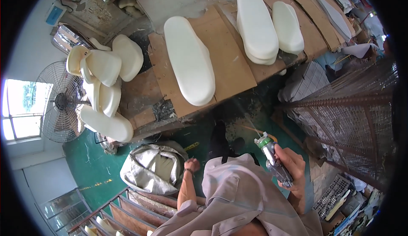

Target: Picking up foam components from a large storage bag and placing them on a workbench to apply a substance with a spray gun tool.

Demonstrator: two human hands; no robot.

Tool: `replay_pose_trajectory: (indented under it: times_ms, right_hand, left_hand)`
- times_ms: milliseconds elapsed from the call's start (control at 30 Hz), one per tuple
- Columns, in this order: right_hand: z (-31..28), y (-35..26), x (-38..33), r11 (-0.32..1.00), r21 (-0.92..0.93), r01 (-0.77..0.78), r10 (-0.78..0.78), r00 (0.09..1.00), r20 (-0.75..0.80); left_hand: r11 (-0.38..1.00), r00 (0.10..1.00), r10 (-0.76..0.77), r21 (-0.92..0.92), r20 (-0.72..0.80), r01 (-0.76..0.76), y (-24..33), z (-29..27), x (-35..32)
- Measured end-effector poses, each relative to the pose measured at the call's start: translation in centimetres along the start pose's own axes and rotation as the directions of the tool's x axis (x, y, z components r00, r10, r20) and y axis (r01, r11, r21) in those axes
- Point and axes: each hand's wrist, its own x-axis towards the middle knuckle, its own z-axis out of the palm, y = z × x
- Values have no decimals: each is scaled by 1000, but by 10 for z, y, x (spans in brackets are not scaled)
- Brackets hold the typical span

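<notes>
Here, the left hand [192, 165] hangs fisted, holding nothing, near a grey sack [154, 168]. Rightward, the right hand [293, 168] is clamped around the spray gun [274, 161]: rigid, probably light, best gripped mid-body, aimed toward the foam cushion [189, 59] on the tabletop [231, 61].

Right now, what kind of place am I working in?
Most likely a small foam or upholstery workshop. Cream moulded foam cushions lie on a cardboard-covered workbench, with more piled by a floor fan. Your right hand holds a spray gun, while your left hand is closed and empty.
</notes>
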Motion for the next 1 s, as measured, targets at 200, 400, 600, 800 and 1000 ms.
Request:
replay_pose_trajectory:
  times_ms: [200,400,600,800,1000]
  right_hand:
    - [-3,-8,-59,997,-45,-69,69,997,16]
    - [-5,-14,-94,997,-28,-76,75,997,-34]
    - [-15,-24,-116,992,-86,-90,92,996,13]
    - [-21,-29,-131,986,-43,-163,167,980,106]
    - [-27,-36,-129,983,-29,-180,183,975,130]
  left_hand:
    - [767,848,391,637,-358,-84,20,128,31]
    - [779,865,369,621,-340,-89,-9,124,19]
    - [840,866,271,542,-419,-1,-52,102,4]
    - [868,842,382,459,-381,-186,-37,127,17]
    - [796,806,578,306,-125,-523,29,217,56]
